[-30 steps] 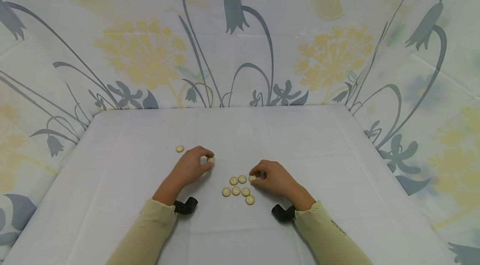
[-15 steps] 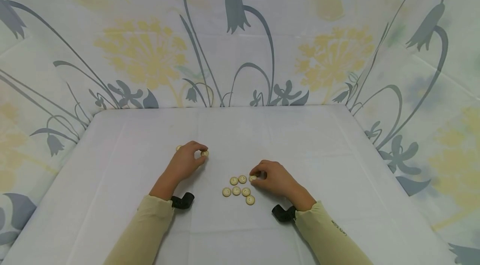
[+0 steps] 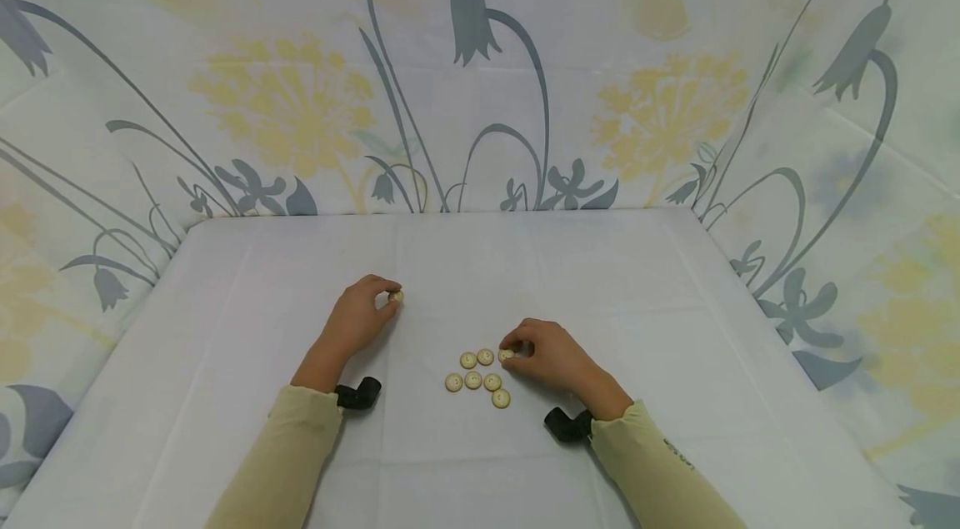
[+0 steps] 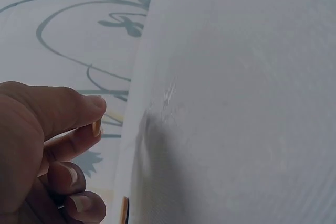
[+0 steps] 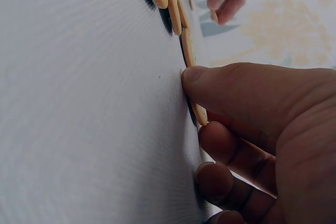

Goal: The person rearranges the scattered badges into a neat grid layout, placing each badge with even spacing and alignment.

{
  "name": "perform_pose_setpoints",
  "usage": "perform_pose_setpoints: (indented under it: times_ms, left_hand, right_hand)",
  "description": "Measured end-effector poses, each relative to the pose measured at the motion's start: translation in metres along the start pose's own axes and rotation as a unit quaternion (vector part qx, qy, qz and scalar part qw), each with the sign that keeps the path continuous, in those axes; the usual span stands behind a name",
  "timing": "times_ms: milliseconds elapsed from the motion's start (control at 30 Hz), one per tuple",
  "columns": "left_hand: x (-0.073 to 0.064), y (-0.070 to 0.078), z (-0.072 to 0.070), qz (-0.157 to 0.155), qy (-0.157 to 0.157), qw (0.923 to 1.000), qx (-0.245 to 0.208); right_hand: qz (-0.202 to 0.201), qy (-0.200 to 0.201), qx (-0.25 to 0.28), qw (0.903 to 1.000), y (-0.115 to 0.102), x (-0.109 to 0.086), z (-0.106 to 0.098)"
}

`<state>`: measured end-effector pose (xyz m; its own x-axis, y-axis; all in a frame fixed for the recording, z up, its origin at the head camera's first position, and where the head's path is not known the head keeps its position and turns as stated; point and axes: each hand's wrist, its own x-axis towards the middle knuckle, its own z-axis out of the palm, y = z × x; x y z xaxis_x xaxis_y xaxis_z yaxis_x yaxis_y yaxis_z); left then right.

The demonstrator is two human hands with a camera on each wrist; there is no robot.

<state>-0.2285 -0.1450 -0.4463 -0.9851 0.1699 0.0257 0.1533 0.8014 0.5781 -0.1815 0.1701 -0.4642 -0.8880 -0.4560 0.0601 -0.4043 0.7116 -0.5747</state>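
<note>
My left hand (image 3: 355, 318) pinches a round cream button (image 3: 395, 296) between thumb and index finger, off the cloth. In the left wrist view this button (image 4: 96, 127) shows edge-on at the fingertips. Another button (image 4: 124, 211) lies on the cloth beyond that hand; the hand hides it in the head view. My right hand (image 3: 553, 356) grips a button (image 3: 506, 355) by its edges, low at the cloth, at the right end of the back row. In the right wrist view the thumb covers part of that button (image 5: 199, 113).
Several more cream buttons (image 3: 472, 380) lie flat in two loose rows left of my right hand, with one button (image 3: 501, 398) in front of them. A white cloth (image 3: 615, 262) covers the table. A flower-patterned fabric wall (image 3: 480, 121) closes off the back and sides.
My left hand has moved left and slightly away with its button, now covering the lone button at the far left in the head view. The right hand has stayed in place.
</note>
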Motion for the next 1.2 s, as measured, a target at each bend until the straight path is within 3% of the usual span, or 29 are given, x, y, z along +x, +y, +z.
perform_pose_setpoints:
  times_ms: [500,767,1200]
  left_hand:
    - [0.006,-0.014,-0.006,-0.010,0.012,0.9997,0.018]
    - [0.008,-0.017,-0.008,-0.027,0.003,0.9995,0.013]
    - [0.010,-0.021,-0.004,-0.034,0.010,0.9993,0.011]
  right_hand:
    - [0.007,0.001,0.001,1.0000,0.002,0.001,0.001]
    - [0.006,0.001,0.004,1.0000,0.003,0.000,0.001]
    - [0.009,0.001,0.003,1.0000,-0.002,-0.001,-0.001]
